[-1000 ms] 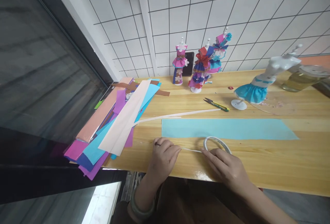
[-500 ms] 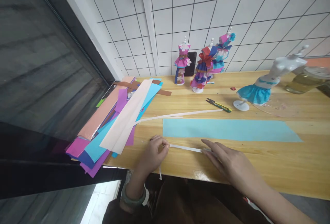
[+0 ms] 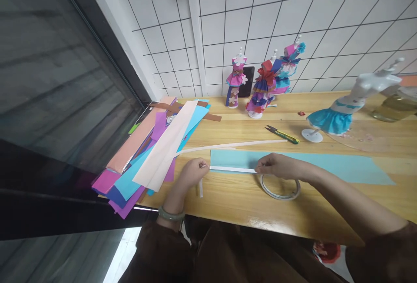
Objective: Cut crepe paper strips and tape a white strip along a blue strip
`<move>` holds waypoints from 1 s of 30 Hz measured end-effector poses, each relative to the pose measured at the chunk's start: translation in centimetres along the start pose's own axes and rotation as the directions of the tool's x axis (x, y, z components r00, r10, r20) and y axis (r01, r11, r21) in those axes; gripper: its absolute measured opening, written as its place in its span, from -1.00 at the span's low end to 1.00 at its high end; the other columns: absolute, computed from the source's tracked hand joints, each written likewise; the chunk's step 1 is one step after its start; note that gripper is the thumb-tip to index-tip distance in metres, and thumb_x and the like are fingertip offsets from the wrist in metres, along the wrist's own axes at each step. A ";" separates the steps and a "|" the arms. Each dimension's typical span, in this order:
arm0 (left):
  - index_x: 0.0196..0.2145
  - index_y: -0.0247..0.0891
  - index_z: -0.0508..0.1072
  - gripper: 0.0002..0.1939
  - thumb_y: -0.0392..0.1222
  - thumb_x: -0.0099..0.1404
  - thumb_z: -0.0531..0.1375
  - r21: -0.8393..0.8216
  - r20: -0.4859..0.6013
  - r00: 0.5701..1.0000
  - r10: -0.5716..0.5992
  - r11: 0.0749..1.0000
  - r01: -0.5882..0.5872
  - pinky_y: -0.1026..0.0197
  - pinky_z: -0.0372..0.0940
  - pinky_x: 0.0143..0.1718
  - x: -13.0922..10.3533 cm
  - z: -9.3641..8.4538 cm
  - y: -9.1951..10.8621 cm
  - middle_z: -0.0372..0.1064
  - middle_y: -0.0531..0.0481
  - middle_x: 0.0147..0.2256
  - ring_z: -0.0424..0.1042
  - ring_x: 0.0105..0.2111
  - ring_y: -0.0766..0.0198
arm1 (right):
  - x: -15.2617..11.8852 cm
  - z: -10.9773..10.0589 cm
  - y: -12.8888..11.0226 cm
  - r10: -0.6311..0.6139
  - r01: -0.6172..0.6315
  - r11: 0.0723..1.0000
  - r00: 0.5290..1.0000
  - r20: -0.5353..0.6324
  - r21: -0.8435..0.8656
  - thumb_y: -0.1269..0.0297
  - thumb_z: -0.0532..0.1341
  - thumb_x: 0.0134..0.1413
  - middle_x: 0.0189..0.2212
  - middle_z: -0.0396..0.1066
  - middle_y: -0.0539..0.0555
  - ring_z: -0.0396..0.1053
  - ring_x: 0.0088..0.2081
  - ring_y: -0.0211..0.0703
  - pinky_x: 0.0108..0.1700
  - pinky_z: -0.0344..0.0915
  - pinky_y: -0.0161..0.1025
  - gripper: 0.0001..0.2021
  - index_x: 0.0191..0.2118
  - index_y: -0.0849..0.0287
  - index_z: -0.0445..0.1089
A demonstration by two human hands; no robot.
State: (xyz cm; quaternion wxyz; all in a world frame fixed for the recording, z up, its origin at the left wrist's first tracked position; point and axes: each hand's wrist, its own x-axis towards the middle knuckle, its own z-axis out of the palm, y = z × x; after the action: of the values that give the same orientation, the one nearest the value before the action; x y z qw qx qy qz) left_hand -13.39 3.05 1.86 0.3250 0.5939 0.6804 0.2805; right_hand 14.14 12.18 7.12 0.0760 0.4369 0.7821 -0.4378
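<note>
A narrow white strip [image 3: 233, 169] is stretched between my two hands over the lower edge of a long light-blue paper [image 3: 325, 165]. My left hand [image 3: 195, 172] pinches its left end near the paper's left corner, and a short tail hangs below the fingers. Fingers pressed together, my right hand [image 3: 273, 164] grips the strip over the blue paper. Below my right hand, a tape roll [image 3: 280, 198] lies on the wooden table.
Coloured papers [image 3: 163, 152] are piled at the left. Beyond the blue paper lie thin pale strips [image 3: 211, 146] and yellow-green snips [image 3: 282, 134]. Small dressed mannequins [image 3: 236, 78], a phone [image 3: 246, 81], a larger mannequin [image 3: 360, 91] and a glass jar [image 3: 395, 104] stand behind.
Both hands have moved up, bringing the white strip from the bare wood onto the blue paper's lower edge. My right hand's fingers have closed, and the tape roll now shows below it.
</note>
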 end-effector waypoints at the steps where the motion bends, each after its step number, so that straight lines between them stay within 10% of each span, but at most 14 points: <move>1: -0.60 -0.28 0.29 -0.85 -0.18 0.03 0.04 -0.015 0.009 1.000 -0.006 1.000 0.006 0.35 -0.03 -0.59 0.0 0.0 0.0 0.16 0.09 -0.60 0.17 -0.56 0.38 | 0.2 -0.1 0.2 0.044 -0.046 0.998 0.998 0.044 0.037 -0.02 0.11 -0.13 -0.65 0.23 -0.06 0.11 -0.61 -0.35 -0.56 0.04 -0.37 -0.68 -0.48 0.15 0.39; 20: -0.64 -0.32 0.37 -0.72 -0.03 0.01 0.16 -0.254 0.215 0.974 -0.072 0.959 0.127 0.30 0.12 -0.47 0.3 -1.5 0.7 0.31 0.02 -0.59 0.27 -0.53 0.36 | 0.5 1.1 2.0 0.030 -0.045 0.971 0.997 0.068 0.236 -0.02 0.17 -0.20 -0.66 0.04 -0.08 0.00 -0.58 -0.37 -0.57 0.01 -0.38 -0.65 -0.51 0.22 0.36; 30: -0.63 -0.29 0.24 -0.79 -0.10 -0.03 0.16 -0.189 0.102 0.993 -0.067 0.978 0.085 0.34 0.02 -0.56 0.4 -0.8 0.0 0.16 0.12 -0.62 0.15 -0.59 0.42 | 1.3 1.4 2.7 0.063 -0.080 0.961 0.995 0.073 0.264 -0.06 0.19 -0.24 -0.73 0.01 -0.12 0.03 -0.67 -0.41 -0.62 0.04 -0.38 -0.63 -0.57 0.21 0.27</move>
State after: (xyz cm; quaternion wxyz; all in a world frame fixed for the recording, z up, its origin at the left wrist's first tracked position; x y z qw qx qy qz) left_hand -14.08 3.43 2.35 0.4236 0.5459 0.6559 0.3039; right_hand 14.98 12.57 3.95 0.0572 0.4568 0.6970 -0.5498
